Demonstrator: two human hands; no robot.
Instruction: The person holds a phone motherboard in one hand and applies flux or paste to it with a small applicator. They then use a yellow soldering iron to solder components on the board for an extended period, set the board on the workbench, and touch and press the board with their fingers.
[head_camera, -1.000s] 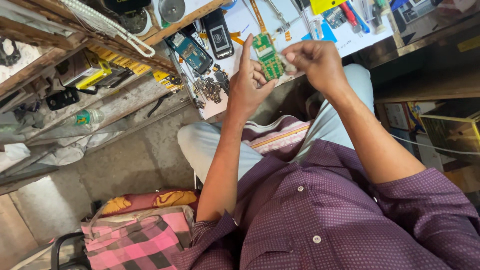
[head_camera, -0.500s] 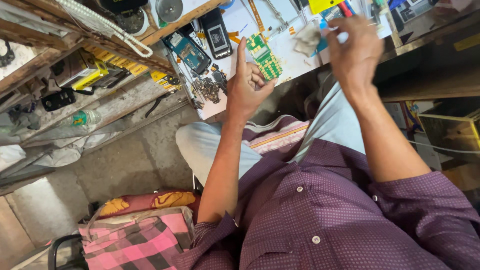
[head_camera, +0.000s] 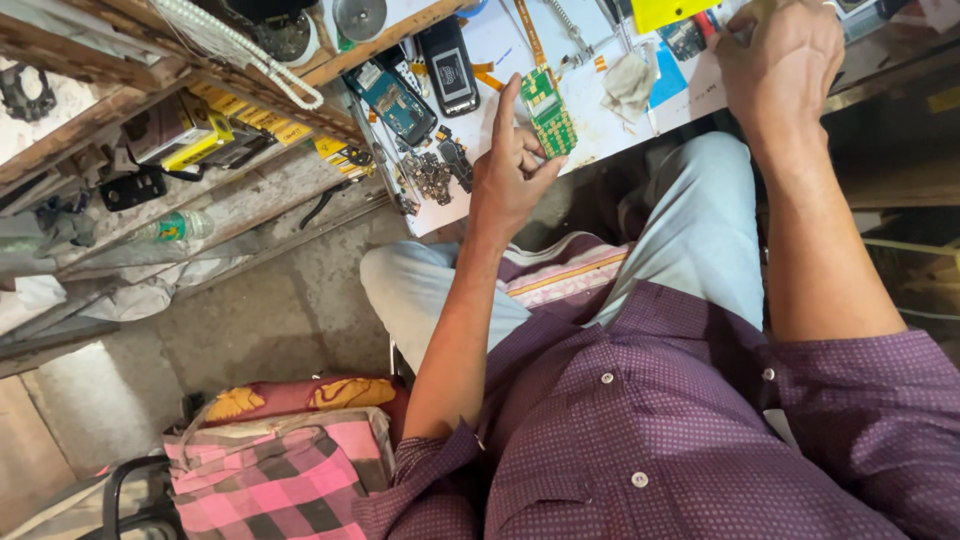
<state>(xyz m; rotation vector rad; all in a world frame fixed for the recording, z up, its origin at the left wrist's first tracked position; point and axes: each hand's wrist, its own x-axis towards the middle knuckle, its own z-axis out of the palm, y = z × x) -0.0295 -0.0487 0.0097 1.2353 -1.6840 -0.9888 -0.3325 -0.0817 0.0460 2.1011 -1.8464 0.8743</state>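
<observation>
On the wooden shelf at the left lies a small rectangular box (head_camera: 172, 128), yellow with dark sides. A plastic bottle (head_camera: 172, 227) below it carries a green label. On the white surface stand a black phone with a dark screen (head_camera: 449, 66) and an open phone with a blue-green inside (head_camera: 393, 102). A yellow flat card (head_camera: 672, 12) lies at the top edge.

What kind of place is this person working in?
Probably a small phone-repair bench: the left hand holds a green circuit board, beside a black opened handset and loose dark small parts on the white worktop.

Purple dotted shirt (head_camera: 640, 420), pale trousers (head_camera: 700, 230)
</observation>
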